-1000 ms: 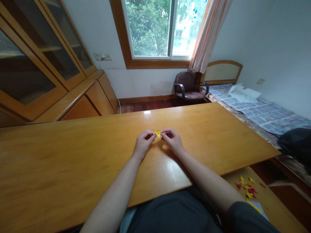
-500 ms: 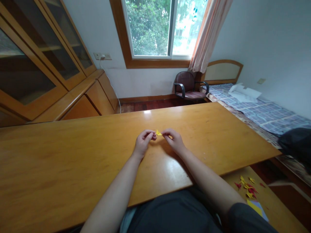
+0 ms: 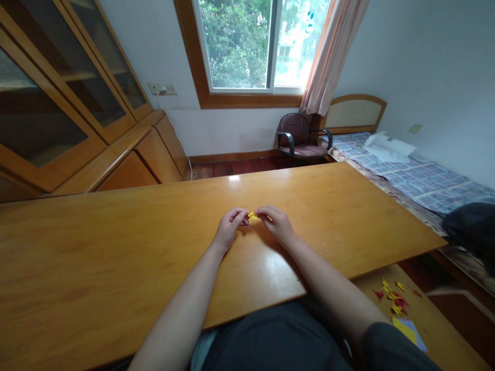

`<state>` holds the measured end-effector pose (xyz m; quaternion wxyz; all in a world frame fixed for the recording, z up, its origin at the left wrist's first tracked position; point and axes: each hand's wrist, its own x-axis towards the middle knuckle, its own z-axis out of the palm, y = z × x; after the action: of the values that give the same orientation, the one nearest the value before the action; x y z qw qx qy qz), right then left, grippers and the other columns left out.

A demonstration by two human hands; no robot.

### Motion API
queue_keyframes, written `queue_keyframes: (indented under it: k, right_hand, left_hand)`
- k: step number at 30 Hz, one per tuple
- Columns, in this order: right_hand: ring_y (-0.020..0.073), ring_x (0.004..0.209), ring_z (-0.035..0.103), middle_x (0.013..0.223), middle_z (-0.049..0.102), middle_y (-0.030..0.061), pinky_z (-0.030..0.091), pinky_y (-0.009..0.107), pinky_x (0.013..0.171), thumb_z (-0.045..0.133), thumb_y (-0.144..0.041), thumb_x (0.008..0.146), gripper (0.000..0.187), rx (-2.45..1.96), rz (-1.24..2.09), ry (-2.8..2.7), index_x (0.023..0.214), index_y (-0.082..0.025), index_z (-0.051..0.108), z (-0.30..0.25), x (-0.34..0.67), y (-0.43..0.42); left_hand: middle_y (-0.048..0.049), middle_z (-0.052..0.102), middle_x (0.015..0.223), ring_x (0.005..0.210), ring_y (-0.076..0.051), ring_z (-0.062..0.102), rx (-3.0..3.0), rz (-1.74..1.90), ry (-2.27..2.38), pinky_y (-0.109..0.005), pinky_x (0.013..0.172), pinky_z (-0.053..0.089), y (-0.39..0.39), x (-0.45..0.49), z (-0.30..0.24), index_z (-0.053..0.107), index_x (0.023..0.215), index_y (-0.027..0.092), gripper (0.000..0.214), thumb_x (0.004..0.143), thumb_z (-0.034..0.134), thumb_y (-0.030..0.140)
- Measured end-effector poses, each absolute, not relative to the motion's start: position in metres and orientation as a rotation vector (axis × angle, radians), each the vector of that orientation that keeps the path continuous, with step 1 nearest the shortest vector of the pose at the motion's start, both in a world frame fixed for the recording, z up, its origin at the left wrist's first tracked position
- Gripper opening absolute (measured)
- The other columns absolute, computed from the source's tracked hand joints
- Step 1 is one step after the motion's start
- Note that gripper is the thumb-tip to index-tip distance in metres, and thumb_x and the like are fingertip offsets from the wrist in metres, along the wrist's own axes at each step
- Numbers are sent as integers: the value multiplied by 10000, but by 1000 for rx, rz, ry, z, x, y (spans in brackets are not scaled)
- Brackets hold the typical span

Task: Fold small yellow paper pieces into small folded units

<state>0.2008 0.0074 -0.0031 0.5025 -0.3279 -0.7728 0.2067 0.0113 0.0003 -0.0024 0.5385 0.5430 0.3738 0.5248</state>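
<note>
The left hand (image 3: 229, 226) and the right hand (image 3: 276, 224) met fingertip to fingertip. Both were pinched shut on a small yellow folded paper piece (image 3: 252, 216) held between them, near the middle of the glossy orange-brown wooden worktop (image 3: 116, 247). Whether the paper touched the worktop could not be told. Off the worktop's near right corner, a scatter of small red and yellow folded paper pieces (image 3: 392, 301) lay on a lower wooden surface. Beyond the worktop's far edge stood a dark brown armchair (image 3: 301, 136).
</note>
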Motion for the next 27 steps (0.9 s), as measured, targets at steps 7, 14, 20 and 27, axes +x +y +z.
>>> queue_keyframes:
  k: [7,14,20,27]
  right_hand:
    - [183,888,636,939,678,63,511,299,815,503,-218,972,186,-789,481,-1941,987,-216,688,-5,203,8]
    - [188,907,632,963,679,60,504,310,831,494,-253,975,199,-821,520,-1951,980,-241,692,-4,204,7]
    - [184,909,629,978,655,67,529,312,805,548,-276,936,151,-892,623,-1768,1020,-211,656,-1,199,5]
    - [141,716,623,879,659,38,505,245,649,618,-354,886,182,-999,850,-1750,931,-181,653,-2,189,3]
  left_hand:
    - [1,629,656,635,-137,600,1375,1207,1033,-244,644,485,2,11,-2,637,814,158,259,799,679,413]
    - [-7,632,660,613,-132,590,1359,1130,979,-244,614,486,0,11,-1,628,781,153,269,813,654,419]
    - [-1,634,637,585,-129,588,1314,1203,1065,-230,573,470,3,10,-2,620,766,158,267,774,683,417]
    - [11,624,629,604,-126,585,1360,1244,1107,-229,610,467,5,10,-3,631,750,157,255,784,670,407]
